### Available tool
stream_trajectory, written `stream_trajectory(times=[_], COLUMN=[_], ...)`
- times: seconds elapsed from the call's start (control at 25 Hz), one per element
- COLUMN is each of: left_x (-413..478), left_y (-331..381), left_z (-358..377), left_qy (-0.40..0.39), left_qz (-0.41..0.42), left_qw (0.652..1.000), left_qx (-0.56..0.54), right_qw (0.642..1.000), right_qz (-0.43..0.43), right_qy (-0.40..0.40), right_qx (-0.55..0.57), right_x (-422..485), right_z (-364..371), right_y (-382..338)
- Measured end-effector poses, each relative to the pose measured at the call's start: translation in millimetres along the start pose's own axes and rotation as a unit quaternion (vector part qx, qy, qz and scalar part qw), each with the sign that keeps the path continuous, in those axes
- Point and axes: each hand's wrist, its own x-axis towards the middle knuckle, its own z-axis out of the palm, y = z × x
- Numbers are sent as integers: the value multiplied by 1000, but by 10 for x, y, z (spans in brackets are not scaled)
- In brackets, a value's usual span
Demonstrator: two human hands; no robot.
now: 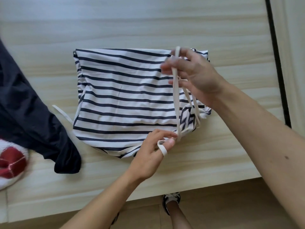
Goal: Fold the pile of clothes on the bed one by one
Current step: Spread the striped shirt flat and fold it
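A white garment with navy stripes (125, 96) lies folded into a rough rectangle in the middle of the bed (148, 27). Thin white straps (175, 90) rise from its right side. My right hand (196, 75) hovers above the garment's right edge and holds the straps looped over its fingers. My left hand (153, 149) is at the garment's near right corner, pinching the lower end of a strap, which wraps around the thumb. Another white strap (63, 114) trails out at the garment's left side.
A dark navy garment (33, 116) lies crumpled at the left of the bed. A red and white item (9, 164) sits at the left edge. The bed's near edge runs below my forearms, with a shoe (170, 200) on the floor. A dark rail (277, 63) borders the right.
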Motion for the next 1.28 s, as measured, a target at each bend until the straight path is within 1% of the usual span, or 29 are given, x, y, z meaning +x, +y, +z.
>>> stream_trajectory(times=[0.04, 0.08, 0.12, 0.16, 0.2, 0.24, 0.28, 0.32, 0.36, 0.4, 0.44, 0.52, 0.56, 0.6, 0.64, 0.72, 0.76, 0.84, 0.92, 1.0, 1.04, 1.12, 1.16, 1.24, 1.28], left_x=[24, 65, 84, 60, 0, -62, -123, -186, -184, -194, -168, -30, 59, 175, 310, 583, 710, 894, 931, 843, 781, 665, 623, 610, 631], left_y=[-20, -54, -79, -85, -60, 5, 95, 226, 355, 501, 621, 838, 927, 984, 1000, 951, 881, 650, 422, 243, 166, 38, 9, 3, -1], left_z=[-73, -145, -218, -274, -334, -395, -472, -535, -593, -644, -710, -845, -912, -976, -1037, -1148, -1195, -1259, -1258, -1174, -1125, -1057, -1042, -1053, -1073], left_qy=[-7, -10, -16, -17, -10, -4, -2, -2, -3, 0, 14, 66, 93, 118, 141, 176, 189, 204, 179, 124, 101, 95, 108, 144, 160], left_qz=[-54, -125, -181, -191, -174, -154, -133, -110, -88, -70, -56, -35, -21, -6, 7, 21, 20, -5, -33, -58, -67, -48, -35, -34, -45], left_qw=[998, 989, 975, 964, 959, 954, 954, 958, 964, 968, 971, 971, 971, 970, 969, 972, 976, 978, 964, 954, 953, 954, 958, 970, 975], left_qx=[-34, -80, -131, -183, -224, -256, -269, -264, -250, -242, -234, -228, -218, -211, -201, -156, -108, 47, 193, 265, 276, 279, 264, 192, 146], right_qw=[999, 998, 994, 982, 965, 953, 951, 951, 949, 938, 918, 856, 833, 826, 837, 879, 898, 928, 941, 939, 938, 947, 960, 985, 991], right_qz=[-11, -6, 7, 25, 47, 67, 88, 111, 134, 151, 154, 125, 106, 93, 84, 66, 60, 66, 60, 18, -10, -49, -53, -34, -17], right_qy=[-36, -57, -55, -29, 17, 60, 86, 92, 86, 74, 61, 41, 25, 16, 16, 34, 41, 37, 23, 14, 14, -9, -36, -89, -93], right_qx=[5, -24, -95, -185, -256, -289, -285, -273, -273, -302, -359, -499, -542, -555, -541, -471, -433, -365, -332, -343, -346, -318, -272, -143, -94], right_x=[87, 162, 229, 270, 298, 300, 282, 235, 162, 87, 10, -104, -138, -147, -139, -108, -98, -89, -76, -44, -16, -5, -14, -15, 6], right_z=[3, 6, -5, -33, -74, -115, -144, -157, -148, -125, -98, -11, 53, 104, 143, 216, 251, 308, 348, 393, 412, 459, 485, 550, 583], right_y=[10, 46, 119, 207, 311, 430, 553, 679, 806, 917, 1029, 1228, 1290, 1319, 1310, 1145, 993, 612, 217, -122, -249, -424, -466, -444, -370])
